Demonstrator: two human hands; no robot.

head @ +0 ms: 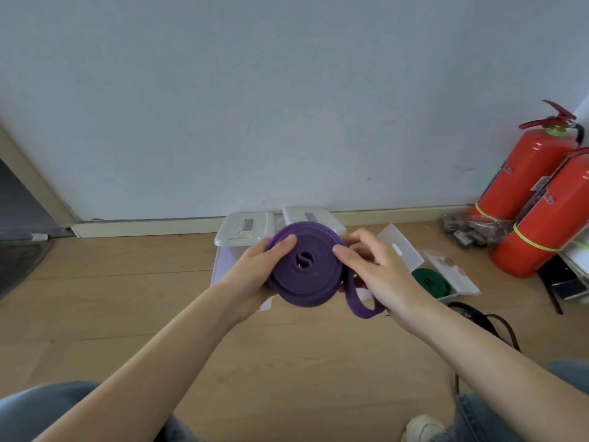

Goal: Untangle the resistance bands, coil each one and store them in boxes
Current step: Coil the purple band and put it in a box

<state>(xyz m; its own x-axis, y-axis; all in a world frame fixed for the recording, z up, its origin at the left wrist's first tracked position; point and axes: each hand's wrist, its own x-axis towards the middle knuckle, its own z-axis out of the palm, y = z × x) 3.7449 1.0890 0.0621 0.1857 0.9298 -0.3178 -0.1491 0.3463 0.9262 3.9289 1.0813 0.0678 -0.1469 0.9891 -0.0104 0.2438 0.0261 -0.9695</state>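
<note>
Both hands hold the coiled purple band (304, 272) in the air above the wooden floor (127, 298), over an open white box (220, 269). The left hand (255, 275) grips the coil's left side, thumb on its face. The right hand (373, 269) pinches the right edge, where a loose loop hangs down. A green band (430, 282) lies coiled in another box (459, 282) to the right.

No text can be read: the labels on the fire extinguishers (522, 177) and box lids (245, 229) are too blurred.
</note>
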